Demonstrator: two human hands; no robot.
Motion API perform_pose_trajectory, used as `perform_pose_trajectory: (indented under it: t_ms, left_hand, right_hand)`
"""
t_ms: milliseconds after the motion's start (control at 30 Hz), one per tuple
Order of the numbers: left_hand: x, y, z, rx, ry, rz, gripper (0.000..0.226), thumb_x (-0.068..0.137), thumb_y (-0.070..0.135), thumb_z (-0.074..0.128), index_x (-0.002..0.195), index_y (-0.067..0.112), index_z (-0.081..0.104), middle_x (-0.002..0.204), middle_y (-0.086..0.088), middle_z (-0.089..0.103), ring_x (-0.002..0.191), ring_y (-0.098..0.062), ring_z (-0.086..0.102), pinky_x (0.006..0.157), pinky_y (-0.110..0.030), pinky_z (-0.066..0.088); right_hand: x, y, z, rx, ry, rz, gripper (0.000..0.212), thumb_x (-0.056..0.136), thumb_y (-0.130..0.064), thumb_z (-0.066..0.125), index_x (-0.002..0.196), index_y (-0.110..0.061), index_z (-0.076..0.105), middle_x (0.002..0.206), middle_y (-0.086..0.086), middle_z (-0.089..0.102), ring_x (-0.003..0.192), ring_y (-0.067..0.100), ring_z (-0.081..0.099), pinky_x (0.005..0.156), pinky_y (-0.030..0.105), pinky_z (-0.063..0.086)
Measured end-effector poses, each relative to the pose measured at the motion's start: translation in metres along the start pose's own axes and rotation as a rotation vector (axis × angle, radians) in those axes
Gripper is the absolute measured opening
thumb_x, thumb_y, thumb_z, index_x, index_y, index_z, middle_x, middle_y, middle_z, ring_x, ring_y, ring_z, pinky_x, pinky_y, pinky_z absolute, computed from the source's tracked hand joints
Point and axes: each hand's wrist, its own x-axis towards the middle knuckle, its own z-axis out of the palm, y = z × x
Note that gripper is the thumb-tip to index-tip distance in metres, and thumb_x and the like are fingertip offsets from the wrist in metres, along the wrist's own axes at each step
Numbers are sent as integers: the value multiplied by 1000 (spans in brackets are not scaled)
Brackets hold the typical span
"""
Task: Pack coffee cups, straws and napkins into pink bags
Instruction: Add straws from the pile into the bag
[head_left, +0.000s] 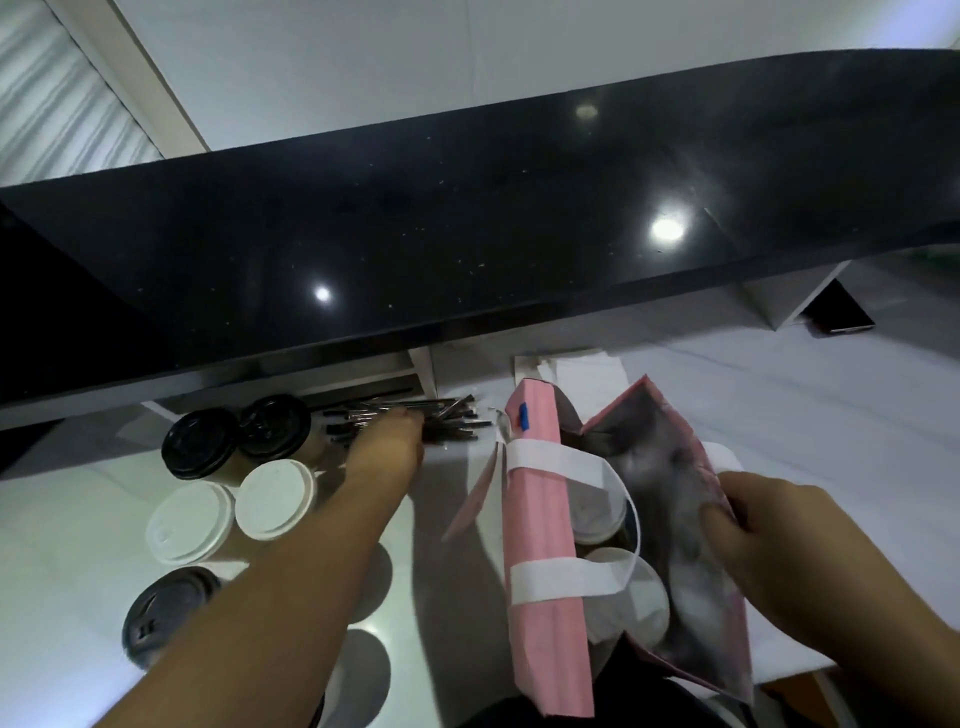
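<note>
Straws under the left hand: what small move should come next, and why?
Probably pinch a straw or two from the straws and lift. The left hand rests on the pile, cups already sit in the pink bag, and the right hand holds it open.

Both forearms are bare to the left hand (387, 447) and right hand (763, 525).

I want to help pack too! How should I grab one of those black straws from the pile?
Pinch one straw near its free right end, coming from above. They lie flat, side by side, on the white counter, and the left hand already covers the pile's left part.
</note>
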Motion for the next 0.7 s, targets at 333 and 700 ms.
perform_pose_trajectory:
  t_ms: [333, 700]
  left_hand:
    - [9, -2, 22, 105, 84, 36, 29, 93, 5, 50, 118, 14, 61, 122, -11, 66, 113, -33, 62, 88, -38, 49]
    - [7, -9, 28, 154, 107, 103, 26, 93, 12, 50, 113, 24, 63, 119, -3, 64, 116, -28, 58, 95, -40, 41]
  right_hand:
    - [3, -3, 4, 12, 23, 53, 40, 97, -37, 47, 64, -15, 52, 54, 1, 59, 55, 23, 56, 54, 44, 47]
    - [5, 0, 6, 45, 3, 58, 40, 98, -35, 47, 64, -14, 51, 58, 3, 61, 53, 23, 54, 50, 35, 39]
